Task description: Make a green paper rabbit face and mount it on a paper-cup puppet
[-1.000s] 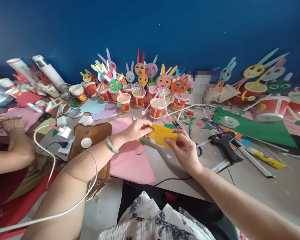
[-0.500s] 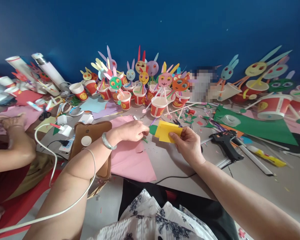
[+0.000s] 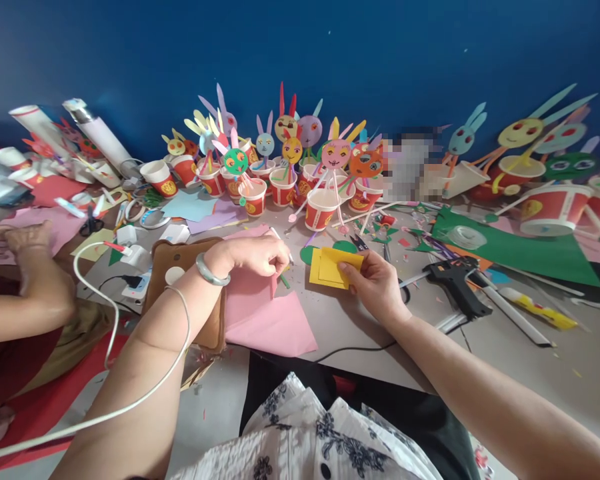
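My right hand point(image 3: 380, 283) pinches two small yellow paper pieces point(image 3: 325, 269), overlapping, between thumb and fingers above the grey table. Green paper rounds point(image 3: 307, 255) lie just behind them. My left hand point(image 3: 260, 255), with a bangle on its wrist, is closed over the pink paper point(image 3: 275, 327). Beneath its fingertips an edge of that paper stands raised, seemingly pinched; the fingers partly hide the grip. A white pen point(image 3: 279, 241) lies close behind this hand, and a short green piece point(image 3: 284, 281) is beside it.
Red-and-white paper cups point(image 3: 322, 212) with paper rabbit figures line the blue wall. A black glue gun point(image 3: 457, 283) and green sheet point(image 3: 520, 253) lie right. A brown padded case point(image 3: 210, 320), chargers point(image 3: 137, 257) and white cable are left. Another person's hands point(image 3: 30, 237) rest at far left.
My left hand has drawn back leftward, and the pink paper's edge has come up beneath it. The yellow pieces have spread slightly apart in my right hand. The view has shifted a little.
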Demonstrator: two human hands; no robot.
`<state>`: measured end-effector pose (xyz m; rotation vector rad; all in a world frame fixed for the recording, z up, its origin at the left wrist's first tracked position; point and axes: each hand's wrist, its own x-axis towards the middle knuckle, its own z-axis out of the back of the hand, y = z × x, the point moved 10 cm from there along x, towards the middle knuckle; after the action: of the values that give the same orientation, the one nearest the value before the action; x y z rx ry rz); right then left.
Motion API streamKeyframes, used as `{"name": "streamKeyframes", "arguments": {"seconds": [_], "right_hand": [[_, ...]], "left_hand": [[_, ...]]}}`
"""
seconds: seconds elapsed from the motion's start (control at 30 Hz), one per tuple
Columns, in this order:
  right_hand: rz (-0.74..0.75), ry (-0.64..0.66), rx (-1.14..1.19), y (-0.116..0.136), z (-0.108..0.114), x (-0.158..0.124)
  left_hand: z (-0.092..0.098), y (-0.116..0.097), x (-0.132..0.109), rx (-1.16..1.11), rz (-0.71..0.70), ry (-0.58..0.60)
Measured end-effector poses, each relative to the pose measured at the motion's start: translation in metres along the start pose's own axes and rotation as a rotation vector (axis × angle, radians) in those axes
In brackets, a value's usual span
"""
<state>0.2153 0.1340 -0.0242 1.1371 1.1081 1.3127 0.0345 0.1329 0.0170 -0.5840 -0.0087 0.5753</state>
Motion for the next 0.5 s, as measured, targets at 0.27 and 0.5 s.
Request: {"name": "streamKeyframes", "arguments": {"seconds": [0.27, 0.5], "right_hand": [[0.047, 0.072, -0.098, -0.006, -0.007, -0.003], [0.147, 0.046, -0.248, -0.012, -0.003, 0.000]], "left_hand": [[0.010, 0.018, -0.022, -0.168, 0.152, 0.120], [0.008, 0.019, -0.023, -0.166, 0.134, 0.136]]}}
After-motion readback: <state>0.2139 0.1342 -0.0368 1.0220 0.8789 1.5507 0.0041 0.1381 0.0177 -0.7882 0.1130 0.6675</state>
